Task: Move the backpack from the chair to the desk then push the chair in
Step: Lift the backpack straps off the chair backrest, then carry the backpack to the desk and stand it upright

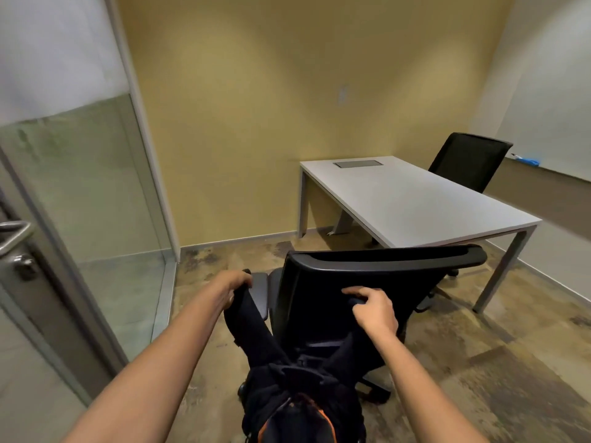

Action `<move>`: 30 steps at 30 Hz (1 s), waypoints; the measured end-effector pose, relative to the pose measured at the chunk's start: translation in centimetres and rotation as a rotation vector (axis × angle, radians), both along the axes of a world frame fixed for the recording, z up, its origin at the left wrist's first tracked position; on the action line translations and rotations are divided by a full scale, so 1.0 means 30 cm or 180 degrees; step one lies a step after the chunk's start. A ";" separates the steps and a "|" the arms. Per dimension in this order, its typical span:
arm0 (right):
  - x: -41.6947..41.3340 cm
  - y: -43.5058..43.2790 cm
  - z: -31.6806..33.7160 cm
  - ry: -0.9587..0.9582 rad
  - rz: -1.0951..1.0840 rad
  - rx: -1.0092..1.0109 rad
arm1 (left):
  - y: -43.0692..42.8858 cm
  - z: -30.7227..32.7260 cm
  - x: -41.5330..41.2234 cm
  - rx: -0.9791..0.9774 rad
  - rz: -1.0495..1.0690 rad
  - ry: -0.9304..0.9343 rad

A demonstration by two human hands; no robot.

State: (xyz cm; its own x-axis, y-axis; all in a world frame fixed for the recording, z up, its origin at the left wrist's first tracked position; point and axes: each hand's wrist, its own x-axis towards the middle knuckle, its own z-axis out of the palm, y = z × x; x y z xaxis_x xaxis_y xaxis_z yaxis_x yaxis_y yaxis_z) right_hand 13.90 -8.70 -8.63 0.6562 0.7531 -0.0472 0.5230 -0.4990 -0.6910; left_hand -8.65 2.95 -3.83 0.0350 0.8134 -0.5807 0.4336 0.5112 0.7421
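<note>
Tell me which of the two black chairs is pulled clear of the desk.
The near chair, right in front of the hands, its back toward the camera. The far chair sits at the desk's opposite side.

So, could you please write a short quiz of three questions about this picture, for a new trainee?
1. True or false: the black backpack with orange trim already lies on the white rectangular desk.
2. What does each hand grip? A) the armrests of the chair B) the straps of the backpack C) the door handle
3. Fill in: the second black mesh chair stands at the ___ side of the desk.

Key
1. False: the backpack hangs behind the black office chair, and nothing lies on the desk top.
2. B: the left hand and the right hand each hold a black strap.
3. far
</note>
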 end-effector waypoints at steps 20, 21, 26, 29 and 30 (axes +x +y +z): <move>-0.655 0.185 0.245 -0.0062 0.1471 0.1464 | -0.049 0.321 -0.277 0.1495 -0.0039 -0.1174; -0.680 0.203 0.262 -0.0031 0.1453 0.1589 | -0.032 0.314 -0.319 0.1772 -0.0115 -0.1043; -0.783 0.349 0.398 0.0144 0.1475 0.2145 | 0.048 0.177 -0.530 0.2540 -0.0385 -0.0233; -0.825 0.455 0.493 0.0239 0.1506 0.2453 | 0.111 0.049 -0.625 0.2442 -0.0408 0.0457; -0.839 0.494 0.523 0.0235 0.1518 0.2526 | 0.138 0.024 -0.649 0.2428 -0.0268 0.0494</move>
